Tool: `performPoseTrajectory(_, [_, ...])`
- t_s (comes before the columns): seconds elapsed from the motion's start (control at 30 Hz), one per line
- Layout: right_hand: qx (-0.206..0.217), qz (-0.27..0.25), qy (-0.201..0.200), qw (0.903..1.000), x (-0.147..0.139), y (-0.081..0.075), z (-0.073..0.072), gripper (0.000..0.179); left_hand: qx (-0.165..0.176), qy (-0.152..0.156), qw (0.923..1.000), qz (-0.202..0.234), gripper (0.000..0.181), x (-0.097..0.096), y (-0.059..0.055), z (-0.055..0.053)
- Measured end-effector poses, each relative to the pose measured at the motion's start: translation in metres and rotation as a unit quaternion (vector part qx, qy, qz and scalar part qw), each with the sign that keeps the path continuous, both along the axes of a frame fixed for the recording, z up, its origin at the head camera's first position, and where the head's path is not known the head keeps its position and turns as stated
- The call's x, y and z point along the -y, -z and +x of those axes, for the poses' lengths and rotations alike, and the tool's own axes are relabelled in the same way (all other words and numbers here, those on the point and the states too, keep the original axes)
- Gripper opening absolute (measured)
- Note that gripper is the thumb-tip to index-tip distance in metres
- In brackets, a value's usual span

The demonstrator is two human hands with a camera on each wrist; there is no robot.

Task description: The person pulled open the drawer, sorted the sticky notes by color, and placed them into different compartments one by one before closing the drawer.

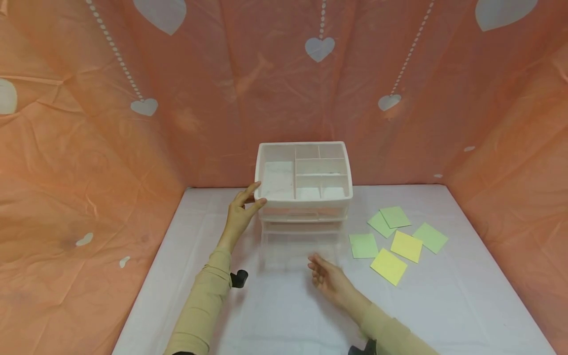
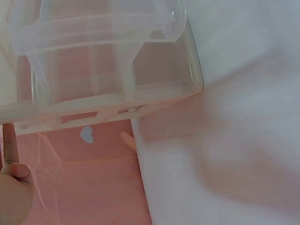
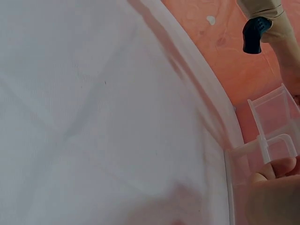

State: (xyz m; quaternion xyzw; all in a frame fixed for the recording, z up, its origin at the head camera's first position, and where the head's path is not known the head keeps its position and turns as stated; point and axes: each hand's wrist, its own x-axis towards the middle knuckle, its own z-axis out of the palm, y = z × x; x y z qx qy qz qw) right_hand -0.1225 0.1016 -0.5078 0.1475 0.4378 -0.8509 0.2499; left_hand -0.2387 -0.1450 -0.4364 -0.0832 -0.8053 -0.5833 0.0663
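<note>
A white desktop organizer stands towards the back of the table, its divided tray on top and drawers beneath. The lower clear drawer is pulled out at the front; in the left wrist view that drawer shows its rounded front lip. My left hand holds the organizer's front left corner, thumb at the front and fingers along the side. Over the front of the drawn-out drawer is my right hand, its fingers loosely curled and nothing visible in them. In the right wrist view these fingers overlap the organizer's front.
Several sticky notes lie to the right of the organizer, some green and some yellow. A white cloth covers the table. Orange curtains with pale hearts hang behind and on both sides.
</note>
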Motion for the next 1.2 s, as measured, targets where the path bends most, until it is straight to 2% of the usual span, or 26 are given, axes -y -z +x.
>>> performPoseTrajectory(0.27, [0.0,0.005,0.003,1.0,0.0,-0.001,0.004,0.02,-0.013,-0.007,0.9999,-0.003,0.049,0.0,0.002,-0.001])
performPoseTrajectory(0.43, [0.002,0.004,-0.002,1.0,-0.002,-0.001,0.004,0.021,0.002,-0.004,1.0,0.006,0.05,0.0,0.002,-0.001])
performPoseTrajectory(0.5, [0.001,0.003,-0.005,1.0,-0.003,-0.001,0.004,0.021,0.009,-0.002,0.9999,0.011,0.05,-0.001,-0.001,0.001])
performPoseTrajectory(0.7, [-0.006,0.002,-0.015,0.9999,-0.005,-0.002,0.004,0.02,0.015,0.001,0.9999,0.005,0.051,-0.007,-0.022,0.014])
performPoseTrajectory(0.77, [-0.006,0.001,-0.019,0.9998,-0.006,-0.002,0.004,0.02,0.016,0.0,0.9999,0.005,0.051,-0.007,-0.024,0.016])
performPoseTrajectory(0.9, [-0.015,-0.004,-0.034,0.9993,-0.008,-0.002,0.004,0.02,-0.005,-0.006,1.0,0.004,0.05,-0.004,-0.01,0.007])
performPoseTrajectory(1.0, [-0.031,0.005,-0.054,0.9981,-0.009,-0.001,0.005,0.019,-0.008,-0.007,0.9999,0.001,0.05,-0.002,-0.003,0.003])
performPoseTrajectory(1.13, [-0.049,0.032,-0.076,0.9954,-0.014,0.003,0.006,0.019,-0.003,-0.007,1.0,0.002,0.05,-0.002,-0.003,0.002])
performPoseTrajectory(1.2, [-0.057,0.043,-0.084,0.994,-0.02,0.006,0.008,0.019,-0.014,-0.009,0.9999,0.0,0.049,-0.002,0.002,0.0])
